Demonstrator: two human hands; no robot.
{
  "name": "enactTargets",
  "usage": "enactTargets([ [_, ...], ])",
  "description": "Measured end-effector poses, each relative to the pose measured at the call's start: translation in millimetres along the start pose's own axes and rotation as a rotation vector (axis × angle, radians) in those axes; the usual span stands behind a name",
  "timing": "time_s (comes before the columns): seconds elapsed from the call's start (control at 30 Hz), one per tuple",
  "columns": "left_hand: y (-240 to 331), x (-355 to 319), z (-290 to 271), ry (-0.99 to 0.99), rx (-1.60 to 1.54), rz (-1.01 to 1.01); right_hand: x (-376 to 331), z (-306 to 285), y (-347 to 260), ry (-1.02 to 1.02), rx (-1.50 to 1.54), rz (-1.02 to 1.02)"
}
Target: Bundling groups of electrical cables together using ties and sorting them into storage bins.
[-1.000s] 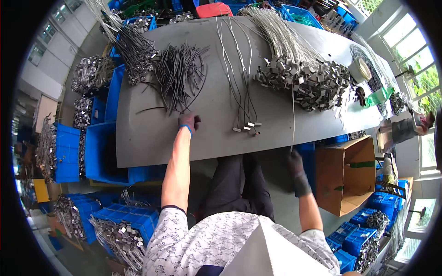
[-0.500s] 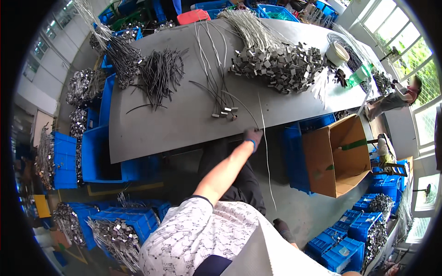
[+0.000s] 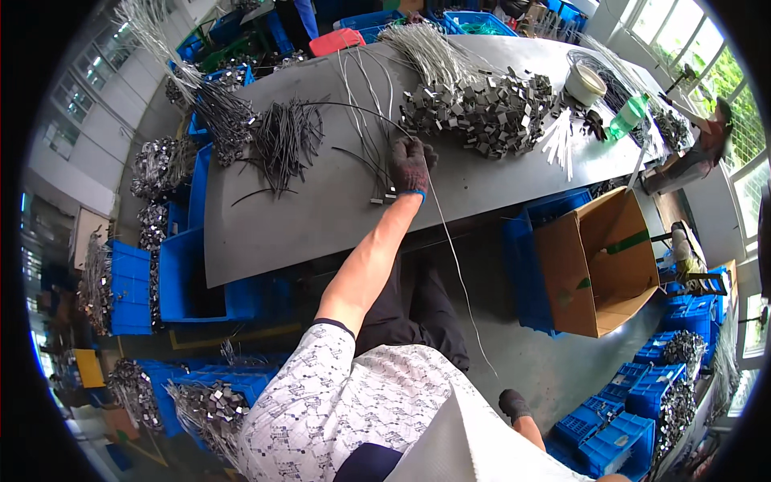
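Note:
My left hand (image 3: pixel 412 166), in a dark glove, is raised over the near half of the metal table (image 3: pixel 281 233). Its fingers are closed on a long thin wire (image 3: pixel 451 249). A black length of that wire arches left from the fingers, while its pale length hangs past the table edge toward the floor. Low at the right is my right hand (image 3: pixel 514 405), also gloved, near the wire's lower end; its fingers are too unclear to read. Beside the left hand lie a few pale wires (image 3: pixel 359 112) and small metal blocks (image 3: pixel 377 201), partly covered by it.
Black wires (image 3: pixel 281 136) lie bunched at left, and a heap of metal blocks (image 3: pixel 482 116) at right. Beyond are a white tub (image 3: pixel 585 85) and green bottle (image 3: pixel 628 117). A cardboard box (image 3: pixel 570 273) and blue crates (image 3: pixel 189 269) flank me. Another person (image 3: pixel 695 153) stands far right.
My left hand has moved up and slightly left, from the table's edge to above the tabletop, carrying the wire. Its black part now arches over the table. My right hand has shifted slightly right.

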State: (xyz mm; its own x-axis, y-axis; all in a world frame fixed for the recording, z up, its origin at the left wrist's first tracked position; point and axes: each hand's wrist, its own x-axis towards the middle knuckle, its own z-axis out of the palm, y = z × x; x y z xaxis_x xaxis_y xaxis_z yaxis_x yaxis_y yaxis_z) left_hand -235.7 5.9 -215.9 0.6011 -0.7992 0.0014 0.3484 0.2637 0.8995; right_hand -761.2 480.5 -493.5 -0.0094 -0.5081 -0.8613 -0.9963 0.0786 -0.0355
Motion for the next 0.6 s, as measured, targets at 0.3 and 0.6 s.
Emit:
enactTargets([
  [0.3,-80,-11,-78,-0.433,0.202,-0.442,33,-67,-54,-0.018,0.500,0.014],
  [0.6,-69,-92,-87,-0.450,0.446,-0.265,47,-340,-369,0.911,1.017,-0.773],
])
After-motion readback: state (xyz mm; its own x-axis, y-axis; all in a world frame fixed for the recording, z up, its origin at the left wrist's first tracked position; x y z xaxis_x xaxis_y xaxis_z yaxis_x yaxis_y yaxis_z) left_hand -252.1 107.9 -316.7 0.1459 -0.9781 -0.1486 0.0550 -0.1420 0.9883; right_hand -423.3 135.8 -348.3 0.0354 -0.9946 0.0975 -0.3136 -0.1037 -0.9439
